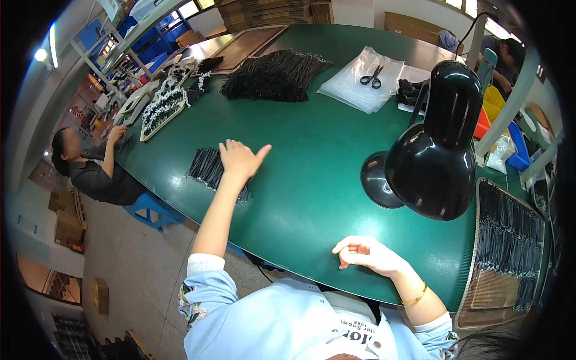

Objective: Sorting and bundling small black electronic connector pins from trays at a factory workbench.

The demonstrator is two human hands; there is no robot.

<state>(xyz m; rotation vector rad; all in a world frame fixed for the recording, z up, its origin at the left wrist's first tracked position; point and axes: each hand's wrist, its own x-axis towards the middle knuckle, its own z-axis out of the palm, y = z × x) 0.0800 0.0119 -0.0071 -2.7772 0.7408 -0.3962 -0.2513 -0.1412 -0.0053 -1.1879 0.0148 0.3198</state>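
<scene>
Over a flat bundle of short black cables [206,167] on the green table, my left hand [239,159] is spread with its thumb held out to the right. The cables show on both sides of that hand and wrist; whether the palm touches them is hidden. Nearer the table's front edge is my right hand [373,254], its fingers loosely curled in and nothing visible in them. A large loose pile of black cables [273,75] lies at the far side of the green table [300,162].
A black desk lamp [432,150] stands at the right. Behind it are clear plastic bags [362,84] with black scissors [372,77] on top. A tray of cables [504,252] is far right. A co-worker [96,168] sits left beside a tray of black-and-white parts [163,111].
</scene>
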